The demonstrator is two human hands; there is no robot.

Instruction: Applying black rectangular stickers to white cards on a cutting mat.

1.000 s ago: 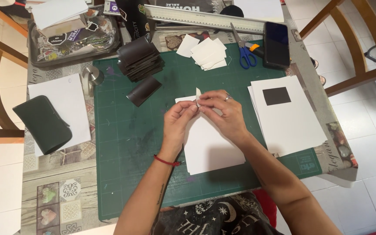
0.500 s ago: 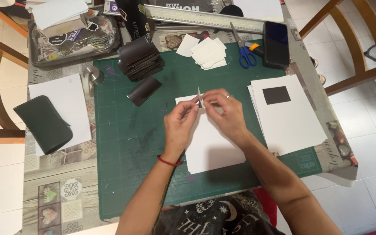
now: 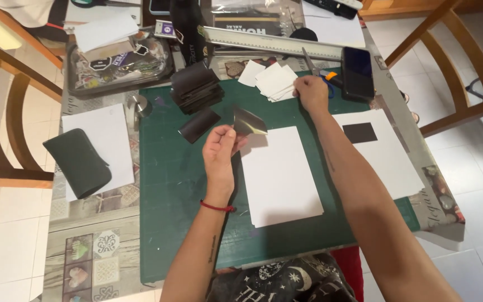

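green cutting mat (image 3: 180,184) covers the bench under both hands in the head view. the left hand (image 3: 220,151) is closed in a pinch on a small shiny dark sheet (image 3: 249,121), held up tilted above the mat. just to its right lies a white paper sheet (image 3: 280,176). the right hand (image 3: 312,92) reaches far forward, fingers curled down on a pile of small white cards (image 3: 272,81), beside blue-handled scissors (image 3: 320,72). left of the raised sheet sits a stack of dark sheets (image 3: 195,89).
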